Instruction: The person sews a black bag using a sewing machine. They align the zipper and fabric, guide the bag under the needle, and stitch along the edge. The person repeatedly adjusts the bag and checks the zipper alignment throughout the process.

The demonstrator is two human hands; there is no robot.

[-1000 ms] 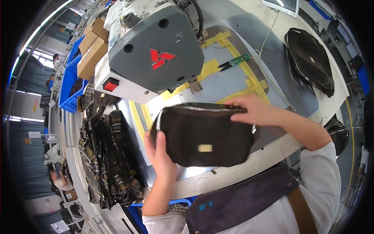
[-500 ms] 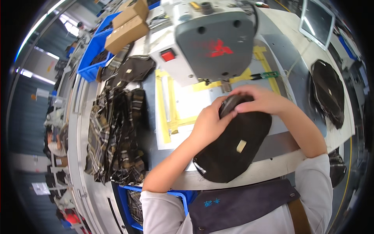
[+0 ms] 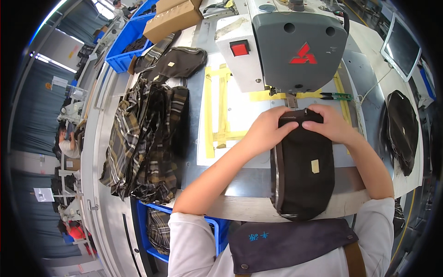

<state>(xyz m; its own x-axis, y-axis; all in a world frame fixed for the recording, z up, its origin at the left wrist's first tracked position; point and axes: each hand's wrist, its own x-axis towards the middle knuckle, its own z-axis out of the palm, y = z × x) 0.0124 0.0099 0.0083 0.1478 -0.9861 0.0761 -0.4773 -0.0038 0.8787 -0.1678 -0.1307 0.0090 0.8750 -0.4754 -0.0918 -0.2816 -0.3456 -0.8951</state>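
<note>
A dark brown zippered fabric pouch (image 3: 304, 184) hangs toward me over the table's front edge. It bears a small pale yellow patch, and its zipper runs down the left side. My left hand (image 3: 272, 129) grips the pouch's far end from the left, thumb on top. From the right, my right hand (image 3: 331, 123) holds the same end, its thumb close to the left one. The fingers beneath the fabric are partly hidden. Just beyond this end is the metal presser foot (image 3: 291, 99) of a grey and white sewing machine (image 3: 300, 51); I cannot tell whether they touch.
Plaid and brown fabric pieces (image 3: 143, 138) are heaped on the left. Another dark pouch (image 3: 401, 131) lies at the right edge. Green-handled snips (image 3: 339, 96) rest beside yellow tape strips. Blue bins (image 3: 117, 57) and a cardboard box (image 3: 171, 23) stand at the back left.
The pouch has swung from a slant to nearly straight toward me, its zipper side now showing on the left. My hands have spread slightly on its far end. The whole view has shifted.
</note>
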